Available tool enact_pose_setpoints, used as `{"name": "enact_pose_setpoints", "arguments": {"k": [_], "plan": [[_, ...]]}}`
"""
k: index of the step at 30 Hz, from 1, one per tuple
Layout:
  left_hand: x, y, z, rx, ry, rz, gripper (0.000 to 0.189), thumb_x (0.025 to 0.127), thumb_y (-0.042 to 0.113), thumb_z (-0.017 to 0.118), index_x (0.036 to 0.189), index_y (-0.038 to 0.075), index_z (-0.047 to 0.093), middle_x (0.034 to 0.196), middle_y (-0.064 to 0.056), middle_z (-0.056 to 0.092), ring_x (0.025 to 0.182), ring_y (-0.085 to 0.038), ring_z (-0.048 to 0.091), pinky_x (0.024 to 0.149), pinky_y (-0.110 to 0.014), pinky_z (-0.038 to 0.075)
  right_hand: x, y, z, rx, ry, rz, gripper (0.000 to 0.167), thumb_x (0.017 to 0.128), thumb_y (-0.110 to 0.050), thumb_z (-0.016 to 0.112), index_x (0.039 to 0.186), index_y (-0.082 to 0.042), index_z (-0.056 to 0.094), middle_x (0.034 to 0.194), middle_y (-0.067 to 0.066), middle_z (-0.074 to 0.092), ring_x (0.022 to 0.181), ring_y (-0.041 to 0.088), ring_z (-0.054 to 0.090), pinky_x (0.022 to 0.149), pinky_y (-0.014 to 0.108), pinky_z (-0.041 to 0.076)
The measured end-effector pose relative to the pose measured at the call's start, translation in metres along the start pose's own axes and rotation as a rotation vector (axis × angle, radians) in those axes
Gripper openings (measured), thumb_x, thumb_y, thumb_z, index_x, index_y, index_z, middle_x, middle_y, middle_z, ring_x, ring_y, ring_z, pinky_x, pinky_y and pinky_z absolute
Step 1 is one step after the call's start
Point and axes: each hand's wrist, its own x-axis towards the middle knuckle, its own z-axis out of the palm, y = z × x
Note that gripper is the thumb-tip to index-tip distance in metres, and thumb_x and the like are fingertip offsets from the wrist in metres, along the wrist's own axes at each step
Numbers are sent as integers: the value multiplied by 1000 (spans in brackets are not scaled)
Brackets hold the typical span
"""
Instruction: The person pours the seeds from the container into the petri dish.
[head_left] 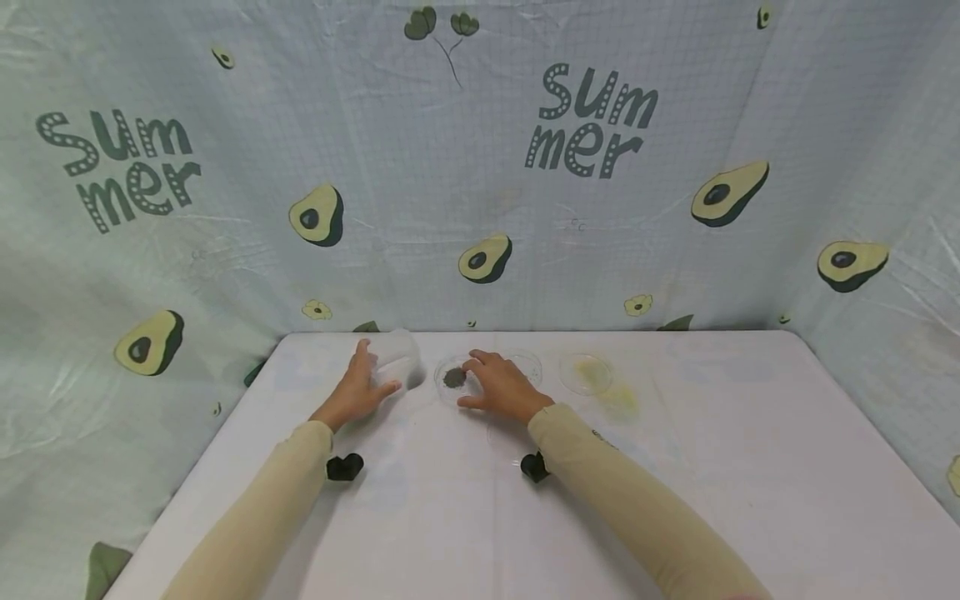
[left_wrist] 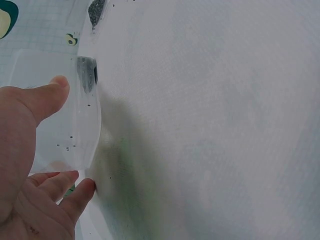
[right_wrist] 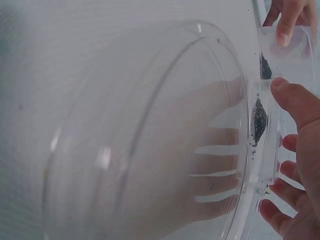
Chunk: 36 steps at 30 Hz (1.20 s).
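My left hand point(head_left: 358, 392) grips a see-through plastic container point(left_wrist: 55, 125), thumb on one side and fingers on the other. Dark granules point(left_wrist: 87, 75) are gathered in the container's corner toward the dish, with a few specks on its wall. Just right of it, a clear petri dish point(head_left: 442, 392) holds a small heap of dark granules point(right_wrist: 259, 122). My right hand point(head_left: 506, 387) reaches over this dish from the right, its thumb and curved fingers holding the dish around the rim.
Another clear dish point(head_left: 529, 363) sits partly behind my right hand. Farther right stands a dish with yellow powder point(head_left: 588, 372), and a yellow patch point(head_left: 621, 402) marks the white table point(head_left: 450, 517) beside it. A clear round piece point(right_wrist: 135, 135) lies below my right wrist. Printed cloth point(head_left: 405, 167) hangs behind.
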Motion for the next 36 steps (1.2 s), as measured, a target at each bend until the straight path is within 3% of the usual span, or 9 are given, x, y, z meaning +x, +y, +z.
{"name": "enact_pose_setpoints", "arguments": {"k": [36], "plan": [[-1, 1, 3, 3, 10, -11, 96, 92, 33, 65, 150, 6, -7, 151, -30, 25, 135, -48, 35, 111, -62, 29, 12, 2, 6, -72, 41, -45, 57, 85, -44, 72, 129, -10, 59, 145, 13, 48, 132, 29, 49, 106, 49, 43]]}}
